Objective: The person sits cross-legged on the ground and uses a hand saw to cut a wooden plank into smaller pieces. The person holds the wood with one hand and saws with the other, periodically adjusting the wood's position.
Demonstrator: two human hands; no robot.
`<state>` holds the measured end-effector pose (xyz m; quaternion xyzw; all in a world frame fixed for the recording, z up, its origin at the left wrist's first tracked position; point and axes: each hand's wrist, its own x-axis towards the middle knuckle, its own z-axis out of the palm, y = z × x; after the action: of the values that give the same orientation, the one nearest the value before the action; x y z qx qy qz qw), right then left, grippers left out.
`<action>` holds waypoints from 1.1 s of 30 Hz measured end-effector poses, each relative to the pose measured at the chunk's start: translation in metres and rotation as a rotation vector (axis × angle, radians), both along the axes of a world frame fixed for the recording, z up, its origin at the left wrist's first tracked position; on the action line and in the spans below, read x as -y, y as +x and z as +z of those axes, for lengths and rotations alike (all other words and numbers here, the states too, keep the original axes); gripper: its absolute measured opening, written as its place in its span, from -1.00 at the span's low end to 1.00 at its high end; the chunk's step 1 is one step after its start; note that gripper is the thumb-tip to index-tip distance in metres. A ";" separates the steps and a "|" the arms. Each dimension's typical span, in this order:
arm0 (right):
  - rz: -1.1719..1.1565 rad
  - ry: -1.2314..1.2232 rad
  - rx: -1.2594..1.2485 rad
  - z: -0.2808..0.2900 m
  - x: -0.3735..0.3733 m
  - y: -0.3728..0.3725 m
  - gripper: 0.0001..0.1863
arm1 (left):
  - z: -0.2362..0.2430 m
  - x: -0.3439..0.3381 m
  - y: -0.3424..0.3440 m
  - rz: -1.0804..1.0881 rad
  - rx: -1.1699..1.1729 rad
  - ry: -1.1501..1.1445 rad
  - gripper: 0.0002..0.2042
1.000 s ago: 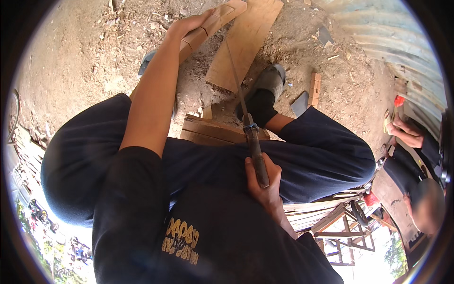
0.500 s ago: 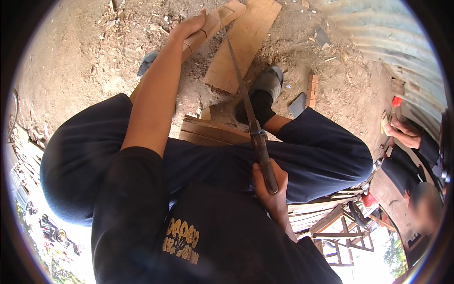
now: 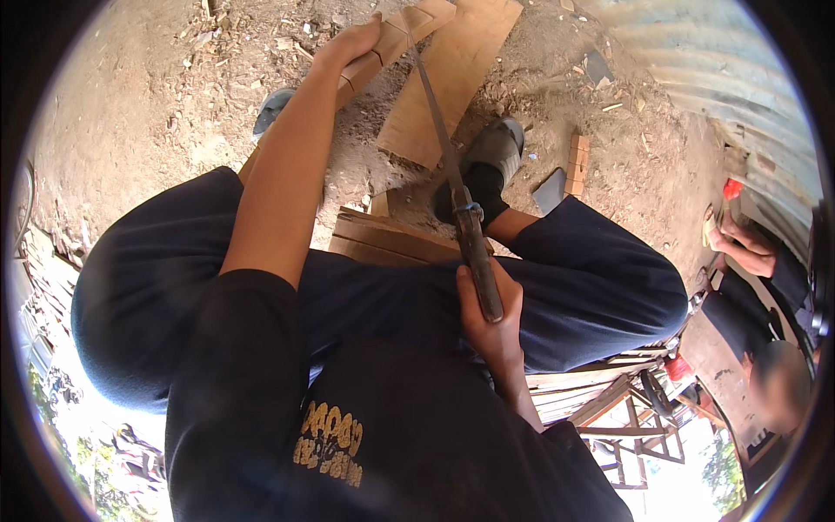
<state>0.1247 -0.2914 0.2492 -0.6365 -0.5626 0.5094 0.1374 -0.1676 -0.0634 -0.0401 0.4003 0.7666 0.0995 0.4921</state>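
Note:
My right hand [image 3: 494,315] is wrapped round the handle of a handsaw [image 3: 444,143], whose long narrow blade points forward and away from me. The blade's far end meets a pale wooden block [image 3: 426,17] with several dark cut lines across it. My left hand [image 3: 355,43] is closed over the near side of that block, its arm stretched forward. The fingers on the block's far side are mostly hidden. Just right of the block, a flat wooden board [image 3: 452,83] slants on the ground.
Beside my right shoe [image 3: 496,150] lie a small notched wooden block [image 3: 577,161] and a dark flat piece [image 3: 549,191]. Wooden planks [image 3: 383,239] are between my legs. Corrugated metal sheeting [image 3: 713,61] stands at far right, another person [image 3: 748,304] sits at right, and wood chips litter the dirt.
The saw and my right hand have moved forward, away from my body, along the blade's line. My left hand stays on the block.

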 end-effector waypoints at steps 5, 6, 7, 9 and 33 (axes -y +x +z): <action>-0.013 0.034 0.024 0.003 0.010 0.008 -0.86 | 0.023 0.001 0.012 -0.020 -0.073 0.000 -0.22; 0.000 0.033 0.019 0.002 0.011 0.009 -0.86 | 0.015 0.000 0.008 -0.008 -0.029 0.006 -0.22; 0.011 0.033 0.014 0.001 0.011 0.009 -0.86 | 0.012 -0.002 0.001 0.002 0.014 0.013 -0.23; 0.001 0.027 0.008 -0.003 0.005 0.002 -0.86 | 0.004 -0.001 0.000 -0.029 0.013 0.027 -0.23; -0.025 0.026 -0.008 -0.008 0.005 0.000 -0.87 | 0.002 -0.003 0.006 -0.004 -0.061 0.013 -0.22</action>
<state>0.1249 -0.2968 0.2412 -0.6394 -0.5606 0.5030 0.1544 -0.1615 -0.0601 -0.0377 0.4080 0.7797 0.0914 0.4661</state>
